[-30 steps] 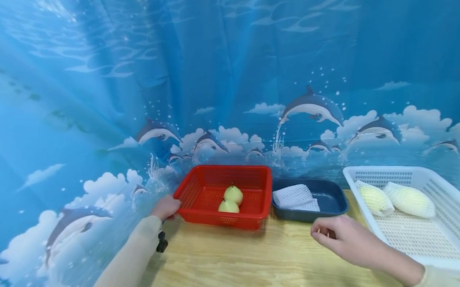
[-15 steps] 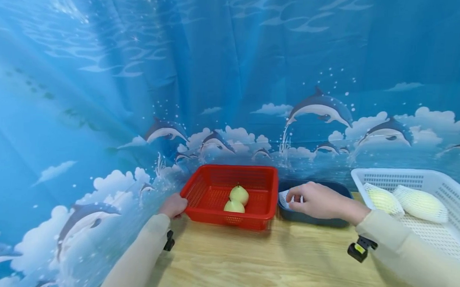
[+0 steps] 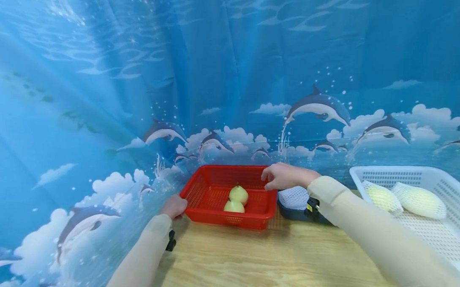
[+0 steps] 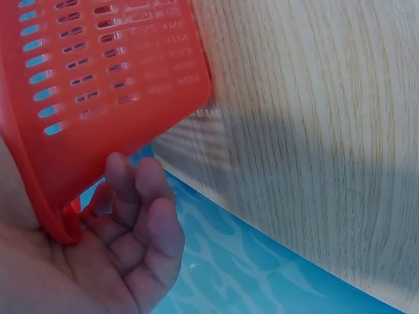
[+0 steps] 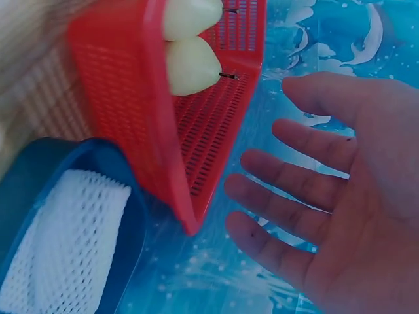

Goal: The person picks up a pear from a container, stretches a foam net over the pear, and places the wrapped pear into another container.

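Two yellow-green pears (image 3: 238, 195) lie together in a red plastic basket (image 3: 200, 218). My left hand (image 3: 173, 206) holds the basket's left rim, and in the left wrist view its fingers curl beneath that rim. My right hand (image 3: 285, 176) hovers over the basket's back right corner, holding nothing. Its spread fingers show plainly in the right wrist view. Just right of the basket, partly hidden by my right forearm, stands a dark blue tray (image 3: 294, 214) with white foam net sleeves (image 3: 294, 196) in it.
A white basket (image 3: 458, 263) stands on the right with two pears in foam nets (image 3: 418, 200) inside. The wooden table (image 3: 226, 261) stretches in front of the containers. A blue dolphin-print curtain (image 3: 231, 97) hangs behind and to the left.
My right hand has travelled left from near the white basket, over the dark tray, to the red basket's back right corner. The left hand keeps its hold on the rim.
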A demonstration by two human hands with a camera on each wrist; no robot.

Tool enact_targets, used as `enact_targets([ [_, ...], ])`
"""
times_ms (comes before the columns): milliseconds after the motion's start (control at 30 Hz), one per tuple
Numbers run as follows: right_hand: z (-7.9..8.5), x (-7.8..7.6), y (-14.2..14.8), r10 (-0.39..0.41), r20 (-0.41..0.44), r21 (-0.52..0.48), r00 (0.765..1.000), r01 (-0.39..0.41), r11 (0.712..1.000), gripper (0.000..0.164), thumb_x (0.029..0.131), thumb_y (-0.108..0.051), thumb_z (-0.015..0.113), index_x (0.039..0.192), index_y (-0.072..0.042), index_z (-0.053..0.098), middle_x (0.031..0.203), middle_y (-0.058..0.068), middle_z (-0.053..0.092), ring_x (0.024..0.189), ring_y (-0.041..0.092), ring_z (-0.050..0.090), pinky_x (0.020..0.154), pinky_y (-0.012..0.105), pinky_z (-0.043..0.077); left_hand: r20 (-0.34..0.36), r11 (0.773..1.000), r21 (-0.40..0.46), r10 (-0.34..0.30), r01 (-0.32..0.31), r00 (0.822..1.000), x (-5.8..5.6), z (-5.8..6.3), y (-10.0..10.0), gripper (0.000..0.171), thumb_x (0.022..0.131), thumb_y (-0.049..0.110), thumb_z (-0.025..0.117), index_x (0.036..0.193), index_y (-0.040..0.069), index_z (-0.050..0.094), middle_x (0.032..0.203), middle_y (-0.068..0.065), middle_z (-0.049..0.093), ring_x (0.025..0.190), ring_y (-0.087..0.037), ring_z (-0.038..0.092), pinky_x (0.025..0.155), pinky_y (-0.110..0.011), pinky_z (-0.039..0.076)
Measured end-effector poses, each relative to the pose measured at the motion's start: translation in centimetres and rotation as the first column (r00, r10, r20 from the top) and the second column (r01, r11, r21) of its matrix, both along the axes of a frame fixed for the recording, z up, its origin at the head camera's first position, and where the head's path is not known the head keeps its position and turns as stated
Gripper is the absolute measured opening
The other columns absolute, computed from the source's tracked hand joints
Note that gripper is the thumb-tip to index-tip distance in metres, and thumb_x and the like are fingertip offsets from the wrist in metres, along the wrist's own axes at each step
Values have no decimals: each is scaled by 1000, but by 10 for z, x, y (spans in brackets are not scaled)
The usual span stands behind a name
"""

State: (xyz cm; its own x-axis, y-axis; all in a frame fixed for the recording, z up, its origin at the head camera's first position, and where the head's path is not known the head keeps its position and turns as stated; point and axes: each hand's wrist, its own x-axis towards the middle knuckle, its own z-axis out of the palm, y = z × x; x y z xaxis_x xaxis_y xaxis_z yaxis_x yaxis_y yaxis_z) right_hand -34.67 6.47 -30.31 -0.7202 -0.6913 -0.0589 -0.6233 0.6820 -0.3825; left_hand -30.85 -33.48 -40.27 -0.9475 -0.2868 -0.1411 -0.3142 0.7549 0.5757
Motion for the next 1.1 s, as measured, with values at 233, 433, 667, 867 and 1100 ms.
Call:
enact_targets([
  [233, -1, -25, -37, -25, -2, 37, 1000, 25, 999, 39, 96, -28, 66, 130, -9, 63, 118, 8, 68, 99, 19, 63, 88, 40, 55, -3, 999, 33, 9, -9, 1000, -2, -5, -6, 24, 93, 14, 46, 106, -3, 57, 75, -15, 65, 51, -21, 56, 52, -34, 52],
  [433, -4, -41, -66, -84, 9, 76, 996, 83, 994, 40, 96, -29, 67, 131, -10, 63, 133, 11, 62, 115, 25, 60, 96, 45, 53, 4, 998, 43, 49, -49, 999, 4, -7, -12, 24, 93, 15, 48, 108, -2, 58, 77, -14, 65, 55, -24, 59, 55, -35, 54],
  [667, -12, -58, -90, -92, 66, 86, 994, 86, 993, 46, 95, -32, 68, 134, -9, 61, 137, 11, 59, 120, 27, 57, 99, 46, 52, 8, 998, 27, 53, -53, 999, 8, -6, -13, 23, 93, 15, 50, 107, -2, 57, 77, -14, 65, 56, -25, 60, 57, -37, 56],
  [867, -28, -72, -107, -102, 118, 92, 988, 91, 992, 54, 92, -38, 70, 136, -10, 59, 136, 9, 59, 123, 27, 55, 99, 47, 51, -11, 999, 9, 41, -41, 999, 4, -5, -9, 19, 91, 15, 53, 97, 0, 61, 75, -14, 65, 56, -25, 60, 53, -33, 53],
  [1100, -46, -82, -114, -151, 214, 60, 965, 142, 988, 68, 88, -37, 75, 148, -16, 48, 149, 9, 50, 134, 32, 46, 102, 54, 48, 0, 998, -58, 17, -17, 1000, -6, -3, -3, 20, 91, 17, 52, 79, 5, 63, 63, -8, 60, 55, -26, 61, 44, -28, 46],
])
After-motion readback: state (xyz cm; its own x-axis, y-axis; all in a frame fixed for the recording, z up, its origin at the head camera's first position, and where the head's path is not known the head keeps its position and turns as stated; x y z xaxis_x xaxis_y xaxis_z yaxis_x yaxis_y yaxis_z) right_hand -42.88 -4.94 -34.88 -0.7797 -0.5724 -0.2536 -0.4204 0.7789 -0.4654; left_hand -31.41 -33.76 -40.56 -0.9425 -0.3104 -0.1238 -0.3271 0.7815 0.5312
